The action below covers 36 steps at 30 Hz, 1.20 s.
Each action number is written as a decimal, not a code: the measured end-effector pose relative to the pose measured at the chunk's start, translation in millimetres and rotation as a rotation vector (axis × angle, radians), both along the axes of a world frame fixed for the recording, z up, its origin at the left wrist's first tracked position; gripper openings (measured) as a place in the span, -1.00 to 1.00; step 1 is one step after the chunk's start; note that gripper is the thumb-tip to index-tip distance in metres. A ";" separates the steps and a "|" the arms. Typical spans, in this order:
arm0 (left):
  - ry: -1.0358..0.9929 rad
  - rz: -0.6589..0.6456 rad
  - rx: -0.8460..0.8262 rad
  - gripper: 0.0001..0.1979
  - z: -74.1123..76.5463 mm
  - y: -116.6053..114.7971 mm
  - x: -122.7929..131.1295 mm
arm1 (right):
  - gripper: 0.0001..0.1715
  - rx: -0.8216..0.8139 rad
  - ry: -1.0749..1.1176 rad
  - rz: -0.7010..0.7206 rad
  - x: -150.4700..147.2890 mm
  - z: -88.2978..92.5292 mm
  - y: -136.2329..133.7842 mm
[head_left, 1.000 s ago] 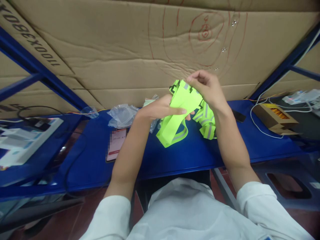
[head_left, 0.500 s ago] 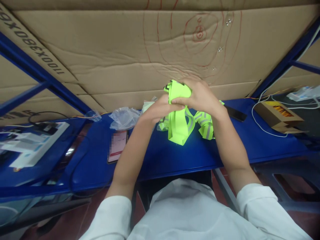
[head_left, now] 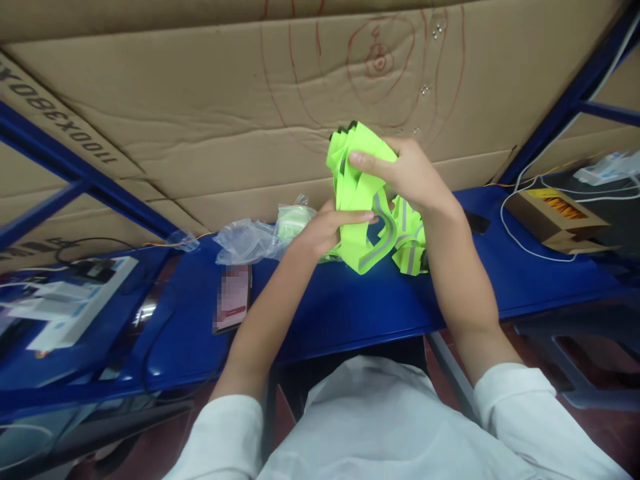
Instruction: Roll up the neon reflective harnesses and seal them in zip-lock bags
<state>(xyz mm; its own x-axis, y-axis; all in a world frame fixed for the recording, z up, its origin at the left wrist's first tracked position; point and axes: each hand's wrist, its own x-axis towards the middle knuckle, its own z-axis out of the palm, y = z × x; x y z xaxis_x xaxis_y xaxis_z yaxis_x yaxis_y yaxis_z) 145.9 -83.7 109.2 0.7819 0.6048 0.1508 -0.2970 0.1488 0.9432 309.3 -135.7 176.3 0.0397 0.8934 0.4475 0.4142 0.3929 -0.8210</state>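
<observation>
Both hands hold a folded fluorescent yellow reflective strap with a grey stripe and black parts at its top, raised above the blue table. My right hand grips the upper folds, its thumb lying across the near face. Lower down, my left hand is closed around the strap, index finger stretched across the front; its other fingers are partly hidden. A loop of the strap hangs below. Behind and to the right, more yellow reflective straps lie in a heap on the table, partly covered by my right forearm.
Left of the straps lie clear plastic bags and a bagged pale green roll. A phone rests near my left forearm. An open cardboard box and a white cable are at right. A cardboard wall stands behind.
The strap has been lifted slightly and its folds have fanned wider. My right hand has shifted up and turned, with its thumb now higher on the folds. The view has shifted slightly.
</observation>
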 end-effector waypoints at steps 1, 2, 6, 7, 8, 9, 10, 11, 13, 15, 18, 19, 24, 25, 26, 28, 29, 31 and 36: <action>-0.009 -0.024 -0.022 -0.55 -1.7 -1.0 2.2 | -0.37 0.015 0.024 0.007 0.2 -0.3 0.8; -0.007 -0.044 -0.033 -0.55 -3.5 -1.4 3.8 | -0.41 0.032 0.028 0.005 1.0 -0.4 1.6; 0.085 -0.043 0.037 -0.52 -8.1 1.6 1.5 | -0.47 0.062 -0.087 -0.040 7.3 1.7 0.7; 0.128 -0.039 0.074 -0.51 -7.8 3.1 -1.6 | -0.48 0.064 -0.130 -0.041 8.6 2.9 -0.9; 0.182 -0.063 0.115 -0.52 -6.9 4.7 -5.5 | -0.48 0.068 -0.168 -0.036 9.4 4.4 -3.0; 0.237 -0.107 0.155 -0.52 -5.3 6.2 -10.0 | -0.50 0.070 -0.201 -0.028 9.7 6.0 -5.3; 0.296 -0.164 0.195 -0.51 -3.1 7.6 -14.6 | -0.51 0.067 -0.226 -0.018 9.7 7.5 -7.6; 0.361 -0.210 0.233 -0.48 -0.7 9.0 -19.0 | -0.51 0.061 -0.243 -0.011 9.5 8.8 -9.6; 0.473 -0.191 0.299 -0.39 4.2 11.9 -26.1 | -0.53 0.045 -0.253 -0.001 9.7 10.1 -11.9; 0.522 -0.056 0.371 -0.34 8.1 15.6 -29.8 | -0.54 0.035 -0.245 -0.004 11.2 9.4 -11.3; 0.421 0.129 0.497 -0.38 11.7 22.0 -30.3 | -0.53 0.038 -0.233 -0.054 15.1 5.9 -7.0; 0.382 0.169 0.540 -0.39 12.7 23.6 -30.1 | -0.51 0.037 -0.232 -0.071 16.4 4.8 -5.5; 0.296 0.189 0.589 -0.44 20.2 25.3 -34.3 | -0.47 0.012 -0.253 -0.097 23.9 2.2 -2.1; 0.281 0.171 0.571 -0.45 21.5 25.4 -35.9 | -0.47 0.019 -0.261 -0.081 25.7 1.8 -1.7; 0.270 0.160 0.553 -0.46 22.4 25.6 -37.1 | -0.47 0.030 -0.270 -0.061 27.4 1.3 -1.0; 0.270 0.160 0.510 -0.50 22.1 26.8 -37.7 | -0.44 0.046 -0.287 -0.032 29.5 -0.4 0.9; 0.267 0.173 0.475 -0.54 20.8 27.5 -36.7 | -0.44 0.048 -0.294 -0.035 29.6 -1.3 2.1; 0.237 0.193 0.380 -0.59 16.5 28.5 -32.2 | -0.43 0.050 -0.299 -0.058 27.7 -3.0 4.7; 0.159 0.143 0.263 -0.49 5.2 25.1 -18.5 | -0.45 0.096 -0.313 -0.092 20.8 -4.5 8.9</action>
